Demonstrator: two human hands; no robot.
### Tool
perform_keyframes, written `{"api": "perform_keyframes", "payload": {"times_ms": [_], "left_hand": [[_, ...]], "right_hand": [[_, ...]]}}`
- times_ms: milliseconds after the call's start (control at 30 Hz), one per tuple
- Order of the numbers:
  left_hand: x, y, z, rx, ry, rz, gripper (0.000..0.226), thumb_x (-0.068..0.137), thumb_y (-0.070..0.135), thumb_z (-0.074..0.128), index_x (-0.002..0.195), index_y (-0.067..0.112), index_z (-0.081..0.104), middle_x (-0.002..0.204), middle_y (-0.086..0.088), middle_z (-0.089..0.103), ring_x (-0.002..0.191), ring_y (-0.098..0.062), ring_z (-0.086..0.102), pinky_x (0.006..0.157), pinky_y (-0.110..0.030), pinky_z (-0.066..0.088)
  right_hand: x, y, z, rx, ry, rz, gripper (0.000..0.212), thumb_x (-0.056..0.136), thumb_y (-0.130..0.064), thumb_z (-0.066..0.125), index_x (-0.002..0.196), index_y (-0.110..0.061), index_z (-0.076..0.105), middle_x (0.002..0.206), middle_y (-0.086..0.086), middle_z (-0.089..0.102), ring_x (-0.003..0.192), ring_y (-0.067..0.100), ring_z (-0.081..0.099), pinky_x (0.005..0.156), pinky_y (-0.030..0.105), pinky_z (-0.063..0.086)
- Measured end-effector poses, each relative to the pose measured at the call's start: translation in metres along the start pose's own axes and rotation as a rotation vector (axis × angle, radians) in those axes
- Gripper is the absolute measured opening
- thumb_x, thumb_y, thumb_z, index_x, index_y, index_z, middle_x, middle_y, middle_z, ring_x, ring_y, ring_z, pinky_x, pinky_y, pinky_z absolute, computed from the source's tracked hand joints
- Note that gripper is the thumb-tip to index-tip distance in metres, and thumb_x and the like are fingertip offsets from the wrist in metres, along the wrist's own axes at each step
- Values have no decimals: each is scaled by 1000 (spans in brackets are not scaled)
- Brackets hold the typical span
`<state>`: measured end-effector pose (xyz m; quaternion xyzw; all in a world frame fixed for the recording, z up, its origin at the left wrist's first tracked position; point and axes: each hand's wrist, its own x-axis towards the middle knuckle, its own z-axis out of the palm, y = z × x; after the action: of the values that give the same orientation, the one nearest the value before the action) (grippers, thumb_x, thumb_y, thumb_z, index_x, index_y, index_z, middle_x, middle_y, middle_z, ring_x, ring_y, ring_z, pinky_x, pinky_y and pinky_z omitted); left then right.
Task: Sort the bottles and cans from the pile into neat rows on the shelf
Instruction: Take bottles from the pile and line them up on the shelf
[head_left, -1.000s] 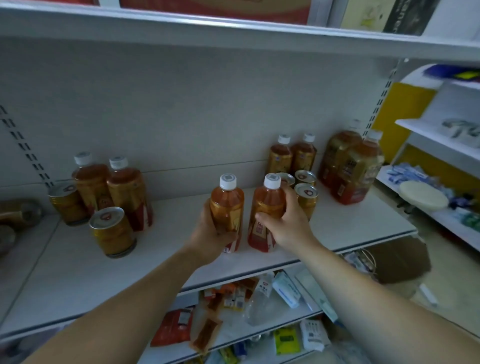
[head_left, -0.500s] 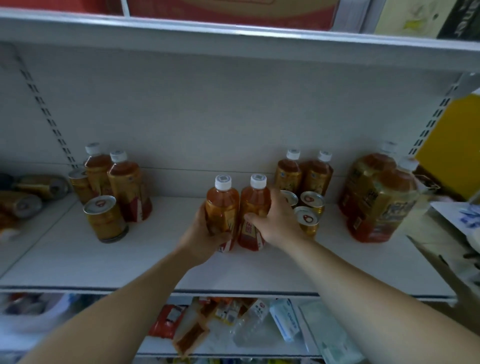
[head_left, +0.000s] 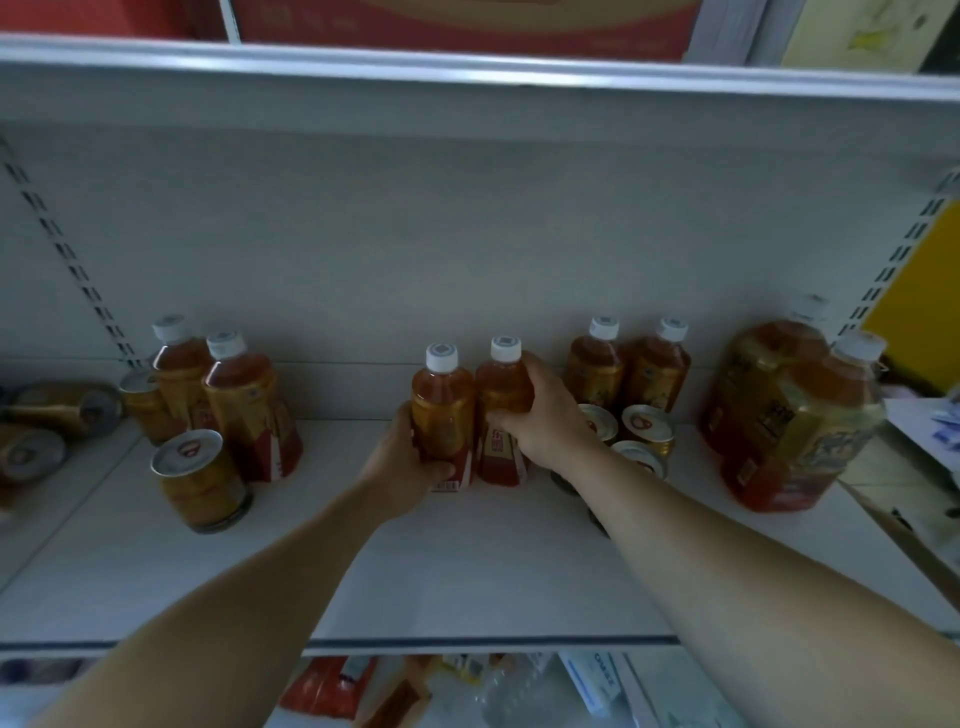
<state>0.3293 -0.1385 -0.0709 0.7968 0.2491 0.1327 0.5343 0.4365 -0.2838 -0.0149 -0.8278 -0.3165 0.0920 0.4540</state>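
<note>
Bottles first, from the head view, which is the only view we have. Both our hands are at the middle of the shelf (head_left: 467, 587), each wrapped round one small tea bottle. Our left hand (head_left: 405, 462) curls round the lower body of the left bottle (head_left: 441, 410), thumb across the front near the label. Our right hand (head_left: 545, 421) grips the right bottle (head_left: 501, 410) from its right side, up near the shoulder. The two stand upright and touching, and their bases look to be down on the board, though we can't be sure.

To do this bit well, we reckon we slide them as a pair towards the rear wall until they line up with the back pair (head_left: 628, 369) just to the right. We keep them pressed together so neither wobbles, and turn the labels forward. Our right wrist sits right beside the upright cans (head_left: 647, 423), so we need to mind that. We'd let go one hand at a time, lifting clear instead of dragging sideways.

The tipped cans (head_left: 62, 410) far left look like the next job
</note>
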Motion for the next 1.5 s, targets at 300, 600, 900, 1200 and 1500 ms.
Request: {"api": "perform_keyframes", "payload": {"times_ms": [300,600,900,1200,1500], "left_hand": [[49,-7,-6,9,97,28,86,61,2,80,136,20,40,126,-9,55,108,-22,58,93,-44,51],[59,-7,-4,-9,98,50,79,70,-6,74,133,26,40,107,6,60,104,-19,61,90,-36,51],[59,-4,-5,-46,-6,-55,105,63,6,80,146,21,19,121,-2,55,116,-28,55,98,-50,46],[12,-4,10,178,66,-131,92,76,27,75,146,14,16,137,-8,41,123,-30,46,90,-33,44],[-39,39,89,383,-64,35,83,85,29,69,150,14,19,155,-8,16,140,-26,23,110,-32,23]], "right_hand": [[36,2,5,-122,3,2,74,84,-27,71,146,-29,31,140,2,46,127,22,47,103,35,40],[45,10,3,-237,0,-52,75,88,-31,67,149,-26,23,144,6,32,131,26,41,103,36,37],[48,1,-7,-337,-55,5,80,82,-40,71,147,-26,26,143,6,39,128,26,45,102,43,42],[8,16,-43,-374,-42,-38,80,88,-45,64,152,-24,21,157,4,24,140,24,30,112,37,30],[-46,71,-101,-431,-74,-55,73,86,-50,63,147,-24,33,146,-1,40,132,21,41,104,34,38]]}}
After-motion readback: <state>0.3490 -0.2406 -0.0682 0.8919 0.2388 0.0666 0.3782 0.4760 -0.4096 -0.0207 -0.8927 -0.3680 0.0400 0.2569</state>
